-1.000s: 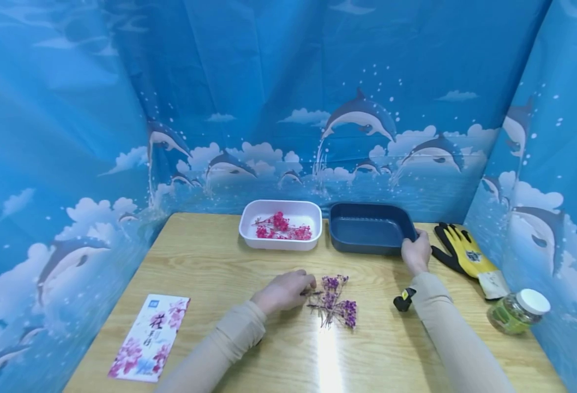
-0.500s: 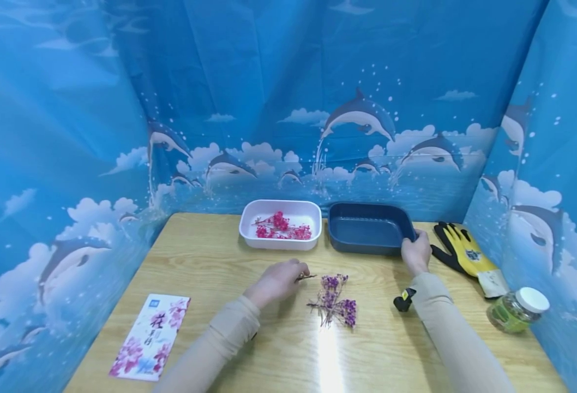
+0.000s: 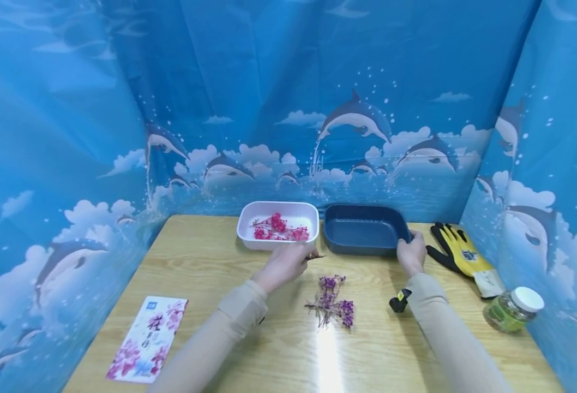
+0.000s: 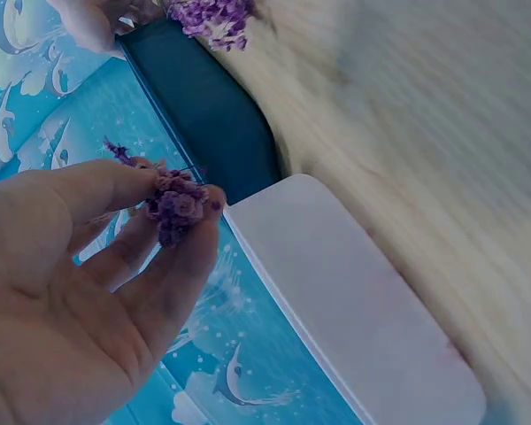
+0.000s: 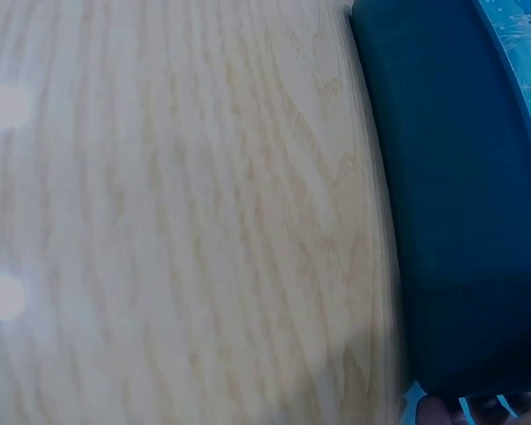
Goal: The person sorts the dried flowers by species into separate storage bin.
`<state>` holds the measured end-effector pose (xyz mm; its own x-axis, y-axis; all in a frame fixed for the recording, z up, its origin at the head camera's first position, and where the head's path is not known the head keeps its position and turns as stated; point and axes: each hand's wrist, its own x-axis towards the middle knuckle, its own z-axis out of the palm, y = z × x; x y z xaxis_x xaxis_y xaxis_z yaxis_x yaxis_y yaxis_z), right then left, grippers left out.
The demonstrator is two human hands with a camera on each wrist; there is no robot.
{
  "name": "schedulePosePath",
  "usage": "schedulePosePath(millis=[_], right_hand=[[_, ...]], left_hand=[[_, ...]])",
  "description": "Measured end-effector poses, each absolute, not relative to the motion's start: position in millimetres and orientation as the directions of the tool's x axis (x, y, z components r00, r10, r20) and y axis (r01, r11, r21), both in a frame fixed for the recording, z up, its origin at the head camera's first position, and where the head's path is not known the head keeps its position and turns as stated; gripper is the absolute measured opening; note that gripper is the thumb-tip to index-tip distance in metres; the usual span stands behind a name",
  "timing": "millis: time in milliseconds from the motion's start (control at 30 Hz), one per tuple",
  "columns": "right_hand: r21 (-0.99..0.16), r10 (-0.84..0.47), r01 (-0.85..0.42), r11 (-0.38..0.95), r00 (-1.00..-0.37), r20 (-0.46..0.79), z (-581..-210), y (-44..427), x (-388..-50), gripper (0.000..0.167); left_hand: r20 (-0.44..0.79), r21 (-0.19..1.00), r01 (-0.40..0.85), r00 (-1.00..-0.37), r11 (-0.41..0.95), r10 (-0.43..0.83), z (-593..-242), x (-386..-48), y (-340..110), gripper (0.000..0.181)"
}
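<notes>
In the head view my left hand (image 3: 284,265) hovers over the table in front of the white bin (image 3: 249,241). Between thumb and fingertips it pinches a small sprig of purple dried flowers (image 4: 179,211), clearest in the left wrist view. More purple dried flower sprigs (image 3: 346,314) lie on the table just nearer to me. Pink dried flowers (image 3: 277,222) lie inside the white bin. My right hand (image 3: 411,255) grips the right end of the dark blue bin (image 3: 359,248). Only its fingertips (image 5: 438,411) show in the right wrist view.
A yellow and black glove (image 3: 460,254) and a white-lidded jar (image 3: 513,311) lie to the right. At front left is a flower-printed packet (image 3: 148,338). Dolphin-printed curtains (image 3: 288,109) stand behind the wooden table (image 3: 205,256) and along both sides.
My left hand has lifted the sprig off the table and carried it away from me, towards the white bin. The right hand keeps its hold on the dark blue bin.
</notes>
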<state>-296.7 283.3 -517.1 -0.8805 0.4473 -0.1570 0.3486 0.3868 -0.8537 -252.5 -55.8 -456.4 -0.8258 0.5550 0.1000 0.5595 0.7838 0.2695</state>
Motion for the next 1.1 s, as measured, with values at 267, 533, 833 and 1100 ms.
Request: schedulePosePath(millis=[267,533,833,1100], right_hand=[[-0.854,0.456,0.345,0.39,-0.878,-0.147,-517.5,284.1,-296.1,0.056],[-0.863,0.457,0.346,0.369,-0.876,-0.156,-515.2,281.2,-296.1,0.056],[-0.866,0.455,0.337,0.37,-0.878,-0.148,-518.0,281.1,-297.1,0.056],[-0.872,0.463,0.329,0.362,-0.875,-0.138,-519.5,280.9,-297.3,0.055]], left_hand=[[0.191,0.319,0.58,-0.814,0.75,0.548,-445.7,-274.1,-39.1,0.034],[0.232,0.35,0.609,-0.793,0.712,0.564,-444.1,-295.4,-23.8,0.03],[0.181,0.322,0.553,-0.833,0.768,0.523,-445.1,-310.2,-1.9,0.039],[0.201,0.262,0.556,-0.831,0.789,0.518,-453.5,-321.6,16.4,0.039]])
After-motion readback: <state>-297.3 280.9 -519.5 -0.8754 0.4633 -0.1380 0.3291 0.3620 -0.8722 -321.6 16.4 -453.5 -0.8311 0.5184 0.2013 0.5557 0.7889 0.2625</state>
